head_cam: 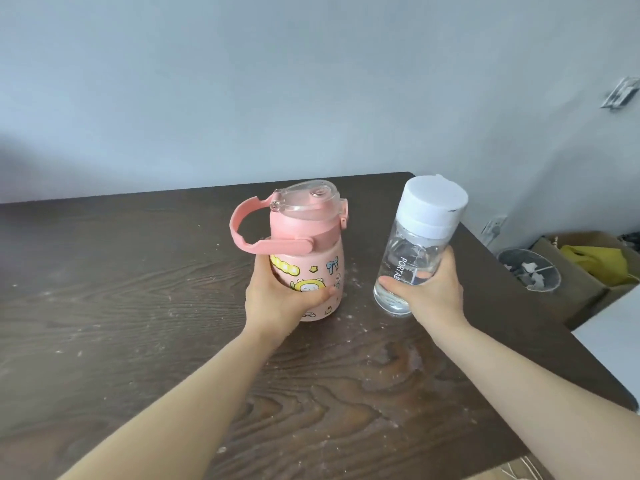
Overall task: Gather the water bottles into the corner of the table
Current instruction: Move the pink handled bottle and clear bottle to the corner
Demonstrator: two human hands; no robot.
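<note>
A pink water bottle (304, 244) with cartoon stickers, a clear flip lid and a pink loop handle stands on the dark wooden table (121, 306). My left hand (277, 299) is wrapped around its lower body. To its right is a clear bottle (415, 244) with a white cap and some water inside. My right hand (429, 292) grips its lower half and holds it tilted slightly left. I cannot tell whether its base touches the table. Both bottles are near the table's far right corner (412, 176).
The table's right edge runs diagonally from the far corner toward the lower right. Beyond it on the floor sit a cardboard box (588, 268) with yellow material and a round clear container (530, 270). A grey wall lies behind the table.
</note>
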